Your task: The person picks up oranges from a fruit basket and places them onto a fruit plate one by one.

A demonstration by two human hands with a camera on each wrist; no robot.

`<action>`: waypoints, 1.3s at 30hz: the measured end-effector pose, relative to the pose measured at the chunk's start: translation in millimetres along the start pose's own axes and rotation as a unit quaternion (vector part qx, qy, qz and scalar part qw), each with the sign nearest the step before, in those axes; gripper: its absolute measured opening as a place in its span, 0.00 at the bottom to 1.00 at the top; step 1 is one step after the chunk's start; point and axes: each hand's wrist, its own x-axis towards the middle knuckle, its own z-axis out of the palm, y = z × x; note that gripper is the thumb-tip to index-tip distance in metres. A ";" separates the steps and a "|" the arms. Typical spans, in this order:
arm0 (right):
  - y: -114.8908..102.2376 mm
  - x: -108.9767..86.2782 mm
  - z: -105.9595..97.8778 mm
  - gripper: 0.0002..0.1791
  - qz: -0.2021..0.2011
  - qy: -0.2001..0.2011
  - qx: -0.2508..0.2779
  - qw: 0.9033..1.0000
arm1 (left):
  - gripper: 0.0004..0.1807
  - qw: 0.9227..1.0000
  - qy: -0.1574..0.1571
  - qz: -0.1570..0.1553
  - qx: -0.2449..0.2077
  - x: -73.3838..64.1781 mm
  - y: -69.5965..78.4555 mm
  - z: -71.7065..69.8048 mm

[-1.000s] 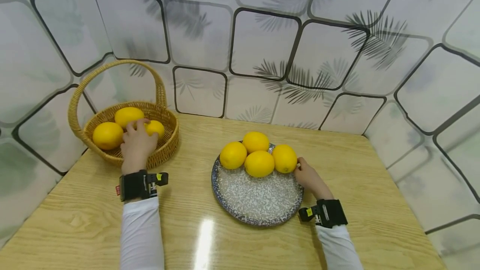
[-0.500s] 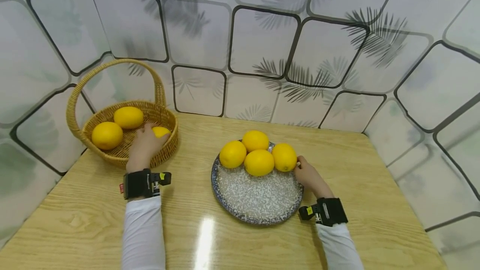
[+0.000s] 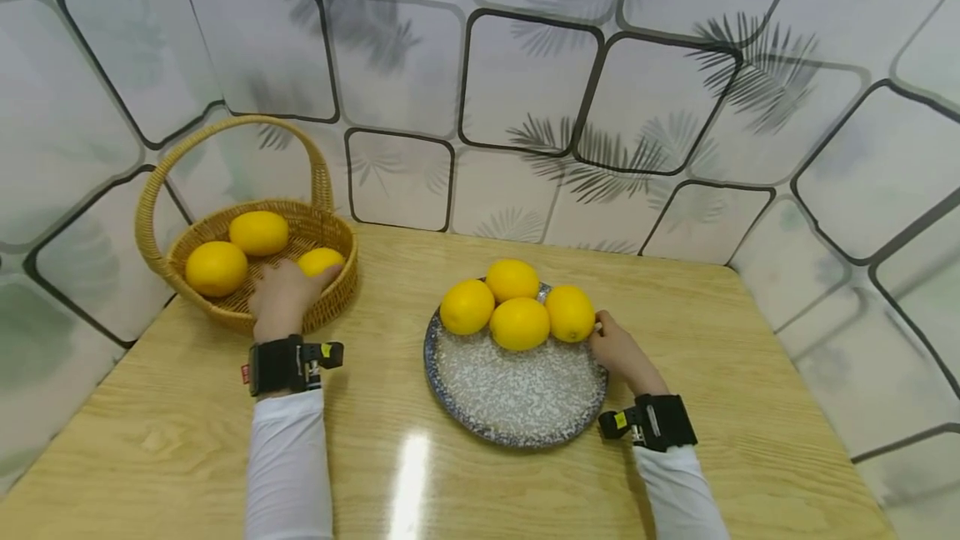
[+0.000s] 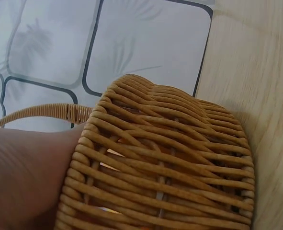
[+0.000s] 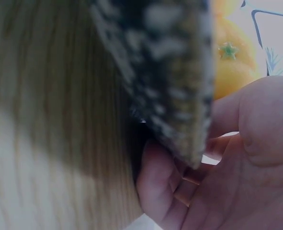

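Observation:
In the head view my left hand reaches into the wicker basket at left. Its thumb lies along the near side of a lemon; the other fingertips are hidden, so I cannot tell whether they grip it. Two more lemons, a front one and a back one, lie left of the hand. In the left wrist view the basket wall covers the fingers. My right hand grips the right rim of a speckled plate, thumb above and fingers beneath, as the right wrist view shows.
Several lemons cluster on the plate's far half, among them a front one and a right one close to my right thumb. The basket's tall handle arches over it. Patterned walls bound the wooden table.
My left hand has shifted slightly right and lower inside the basket, and the lemon beside it has moved a little right, showing more. The right hand and plate have stayed put.

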 end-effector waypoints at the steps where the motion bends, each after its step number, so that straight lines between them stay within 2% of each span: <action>1: 0.4 0.4 -0.1 0.25 0.000 0.000 -0.001 1.000 | 0.57 1.000 -0.004 0.004 -0.002 0.4 -0.3 0.1; 5: 0.5 0.7 0.0 0.25 0.000 -0.001 -0.004 1.000 | 0.52 1.000 -0.010 0.020 -0.012 2.4 -2.0 1.0; 11: 0.5 -0.6 0.0 0.24 0.002 0.001 -0.001 1.000 | 0.54 0.999 0.006 0.039 -0.015 6.6 -4.3 2.2; 18: 1.4 -0.6 0.8 0.23 0.002 0.001 0.000 1.000 | 0.54 0.999 0.005 0.034 -0.019 7.1 -4.1 2.5; 26: 0.7 -0.4 0.3 0.24 -0.002 0.004 -0.003 1.000 | 0.53 0.999 0.026 0.035 -0.018 5.2 -3.7 1.8; 30: 0.7 0.2 -0.6 0.24 -0.001 0.002 -0.002 1.000 | 0.51 0.998 0.041 0.035 -0.025 2.8 -2.5 0.8; 39: 0.0 -2.4 -0.9 0.24 0.001 -0.005 0.007 1.000 | 0.49 0.993 0.105 0.047 -0.037 3.1 0.3 0.8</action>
